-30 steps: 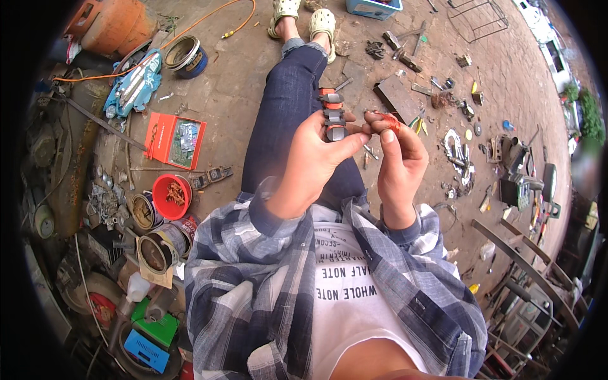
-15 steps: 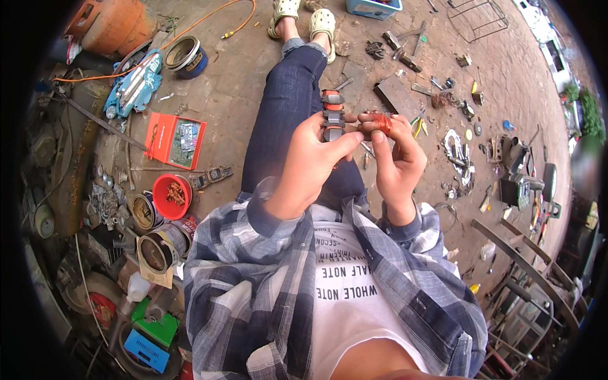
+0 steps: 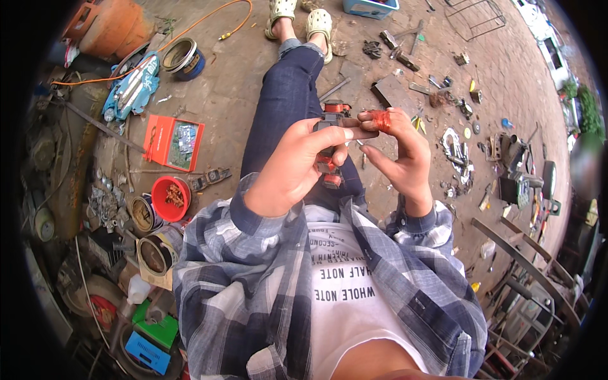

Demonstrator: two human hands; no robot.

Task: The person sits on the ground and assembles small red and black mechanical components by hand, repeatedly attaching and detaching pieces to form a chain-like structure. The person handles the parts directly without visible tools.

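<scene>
My left hand (image 3: 288, 158) is closed around a motor core (image 3: 334, 113) of dark grey metal blocks with red windings between them, standing lengthwise in front of my jeans. Its middle is partly covered by my fingers. Close beside it, my right hand (image 3: 405, 155) has fine red-coppery wire (image 3: 380, 120) wound around its curled fingers. The right fingertips meet the left fingertips next to the core, while the right thumb stands apart below. Whether a strand runs between wire and core is too fine to tell.
Left of my legs are a red bowl (image 3: 156, 197) of copper-coloured scraps, an orange-red box (image 3: 157, 140), paint cans and an orange gas cylinder (image 3: 117, 30). Hammers (image 3: 389, 40), a flat metal block (image 3: 389, 92), a chain (image 3: 453, 149) and loose parts litter the paving right. A metal frame (image 3: 525, 263) stands lower right.
The motor core has turned and sits lower in my left hand, its lower end showing below the fingers. My right thumb has moved away from the wire-wrapped fingers.
</scene>
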